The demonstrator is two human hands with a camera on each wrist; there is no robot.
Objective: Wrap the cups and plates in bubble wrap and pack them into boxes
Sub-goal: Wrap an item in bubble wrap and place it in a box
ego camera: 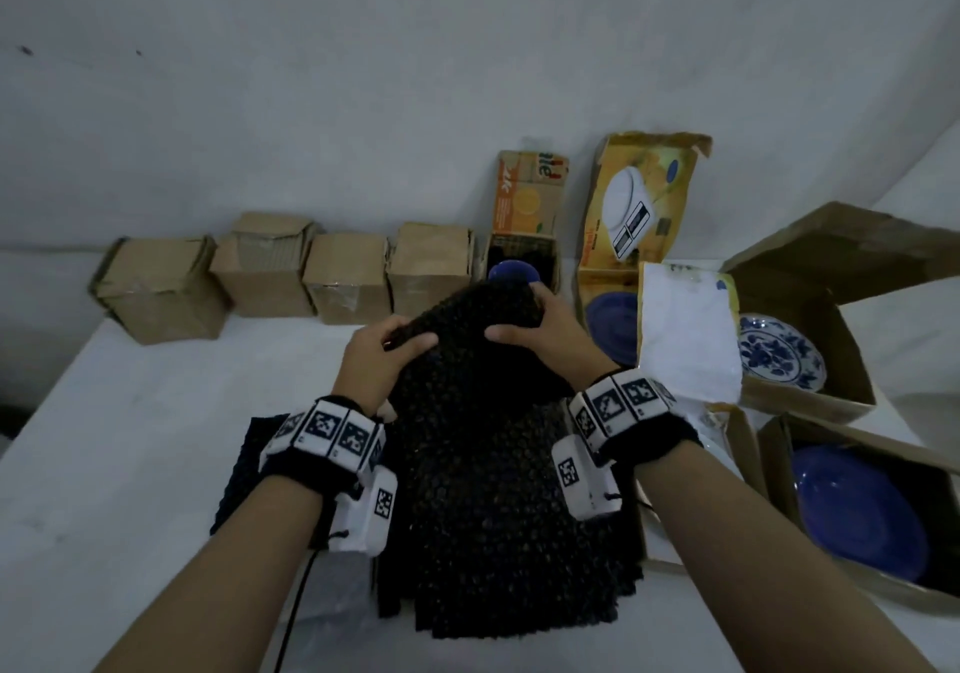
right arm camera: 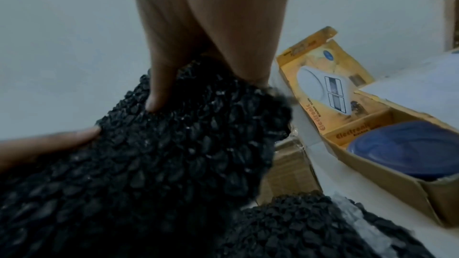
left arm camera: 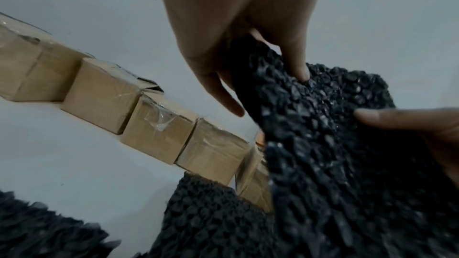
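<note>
A black bubble wrap sheet (ego camera: 467,339) is lifted at its far end above a stack of more black bubble wrap (ego camera: 493,532) on the white table. My left hand (ego camera: 387,347) pinches its left corner (left arm camera: 280,77). My right hand (ego camera: 524,316) grips its right corner (right arm camera: 188,105), thumb on top. Behind the sheet a blue cup (ego camera: 511,273) sits in an open orange-lidded box (ego camera: 524,251). Blue plates lie in the yellow scale box (ego camera: 615,326) (right arm camera: 407,148) and in a brown box (ego camera: 857,511) at the lower right. A blue-and-white patterned plate (ego camera: 779,350) rests in another open box.
Several closed brown cardboard boxes (ego camera: 260,272) (left arm camera: 159,127) line the back of the table against the white backdrop. White paper (ego camera: 685,329) hangs over the scale box. The left part of the white table (ego camera: 130,438) is bare.
</note>
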